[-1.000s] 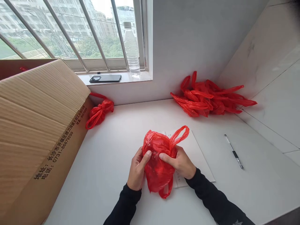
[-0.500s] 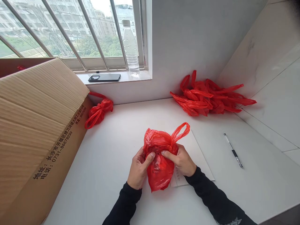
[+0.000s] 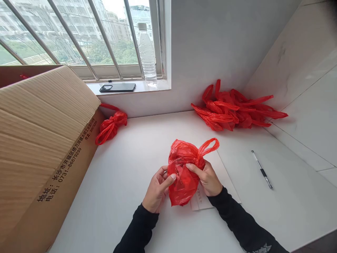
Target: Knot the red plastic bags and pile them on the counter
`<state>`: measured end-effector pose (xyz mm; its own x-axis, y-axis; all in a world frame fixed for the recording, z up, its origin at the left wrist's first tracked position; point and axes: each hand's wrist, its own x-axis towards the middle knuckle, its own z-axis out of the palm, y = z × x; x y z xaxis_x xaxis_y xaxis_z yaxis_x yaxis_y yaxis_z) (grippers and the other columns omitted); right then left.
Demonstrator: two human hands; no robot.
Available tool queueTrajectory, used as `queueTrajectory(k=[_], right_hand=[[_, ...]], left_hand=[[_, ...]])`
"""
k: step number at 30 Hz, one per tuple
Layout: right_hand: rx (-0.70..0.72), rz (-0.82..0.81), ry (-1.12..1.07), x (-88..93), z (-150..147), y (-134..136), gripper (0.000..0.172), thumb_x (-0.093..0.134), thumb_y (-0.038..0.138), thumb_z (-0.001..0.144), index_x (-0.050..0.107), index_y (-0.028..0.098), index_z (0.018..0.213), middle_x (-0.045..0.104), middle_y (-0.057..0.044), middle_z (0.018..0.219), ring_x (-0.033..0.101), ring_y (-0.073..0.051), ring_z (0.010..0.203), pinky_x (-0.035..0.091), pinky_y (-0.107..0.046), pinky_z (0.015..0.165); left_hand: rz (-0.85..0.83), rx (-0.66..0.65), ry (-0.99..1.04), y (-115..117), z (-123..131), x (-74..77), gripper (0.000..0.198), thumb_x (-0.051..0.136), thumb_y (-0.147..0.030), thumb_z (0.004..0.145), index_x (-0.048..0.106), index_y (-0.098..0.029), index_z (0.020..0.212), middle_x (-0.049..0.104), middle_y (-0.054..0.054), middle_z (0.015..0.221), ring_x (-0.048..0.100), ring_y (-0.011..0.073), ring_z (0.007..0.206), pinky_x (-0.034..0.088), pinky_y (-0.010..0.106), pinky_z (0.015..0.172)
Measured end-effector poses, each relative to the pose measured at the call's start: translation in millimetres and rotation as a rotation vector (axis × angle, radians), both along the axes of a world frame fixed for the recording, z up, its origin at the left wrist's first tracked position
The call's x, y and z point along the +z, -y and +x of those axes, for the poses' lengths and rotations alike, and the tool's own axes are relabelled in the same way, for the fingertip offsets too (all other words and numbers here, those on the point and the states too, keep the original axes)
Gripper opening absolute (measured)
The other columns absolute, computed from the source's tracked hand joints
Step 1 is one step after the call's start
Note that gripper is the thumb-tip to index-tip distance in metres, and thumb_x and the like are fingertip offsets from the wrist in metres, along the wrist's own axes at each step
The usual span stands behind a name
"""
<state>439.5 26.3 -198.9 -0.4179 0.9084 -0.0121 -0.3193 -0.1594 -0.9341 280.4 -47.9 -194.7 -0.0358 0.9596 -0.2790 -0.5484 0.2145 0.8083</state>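
Both my hands hold a crumpled red plastic bag (image 3: pixel 183 184) above the white table, one handle loop sticking up at its right. My left hand (image 3: pixel 157 188) pinches the bag's left edge, thumb in front and fingers behind. My right hand (image 3: pixel 209 179) grips its right side near the base of the loop, the thumb pressed on the front. What lies inside the bag, if anything, I cannot make out. Below and behind it lies a sheet of paper (image 3: pixel 223 175) with some writing, partly covered by the bag and my right hand.
A large cardboard box (image 3: pixel 50 130) stands at the left, a knotted red bag (image 3: pixel 113 124) beside it. Several red bags (image 3: pixel 234 109) are heaped against the back wall. A pen (image 3: pixel 262 169) lies at right. The windowsill bears a phone (image 3: pixel 117 87) and a water bottle (image 3: pixel 147 56).
The bag has shifted slightly right and up, its top tilting. My right hand has moved a little right with it; my left thumb now sits lower, nearer the bag's left edge.
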Motion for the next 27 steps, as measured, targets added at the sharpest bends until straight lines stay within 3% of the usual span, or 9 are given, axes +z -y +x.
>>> queueTrajectory(k=[4, 7, 13, 21, 27], right_hand=[[0.124, 0.052, 0.003, 5.1, 0, 0, 0.029, 0.068, 0.038, 0.085, 0.066, 0.022, 0.109, 0.073, -0.007, 0.109, 0.066, -0.028, 0.103, 0.051, -0.045, 0.096], [0.181, 0.087, 0.021, 3.1, 0, 0, 0.032, 0.071, 0.034, 0.082, 0.063, 0.022, 0.111, 0.072, -0.007, 0.111, 0.065, -0.027, 0.104, 0.051, -0.047, 0.097], [0.126, 0.053, 0.027, -5.7, 1, -1, 0.029, 0.073, 0.032, 0.081, 0.065, 0.021, 0.106, 0.073, -0.006, 0.105, 0.067, -0.027, 0.099, 0.053, -0.046, 0.093], [0.126, 0.042, 0.017, -0.9, -1, 0, 0.027, 0.069, 0.034, 0.084, 0.065, 0.022, 0.107, 0.072, -0.007, 0.107, 0.066, -0.027, 0.101, 0.053, -0.045, 0.094], [0.068, 0.022, 0.017, -3.4, -1, 0, 0.029, 0.069, 0.038, 0.085, 0.064, 0.022, 0.108, 0.072, -0.006, 0.105, 0.066, -0.027, 0.101, 0.053, -0.046, 0.095]], left_hand=[[0.012, 0.134, -0.001, -1, -2, 0.5, 0.046, 0.081, -0.027, 0.074, 0.058, -0.022, 0.114, 0.074, 0.009, 0.107, 0.072, 0.0248, 0.093, 0.058, 0.033, 0.079], [0.017, 0.14, 0.003, -1, -4, 0.2, 0.049, 0.08, -0.025, 0.073, 0.057, -0.022, 0.116, 0.075, 0.009, 0.106, 0.073, 0.0256, 0.092, 0.059, 0.035, 0.08], [0.003, 0.102, -0.016, -2, -4, -3.1, 0.047, 0.083, -0.025, 0.071, 0.062, -0.018, 0.112, 0.075, 0.011, 0.106, 0.073, 0.0258, 0.092, 0.059, 0.036, 0.082], [-0.012, 0.111, -0.036, -1, -4, -6.7, 0.038, 0.077, -0.031, 0.078, 0.062, -0.022, 0.112, 0.075, 0.008, 0.103, 0.073, 0.0235, 0.087, 0.058, 0.035, 0.08], [0.052, 0.023, -0.051, 0, -3, -3.1, 0.067, 0.078, -0.013, 0.067, 0.057, -0.03, 0.129, 0.069, 0.008, 0.121, 0.07, 0.0268, 0.097, 0.056, 0.037, 0.085]])
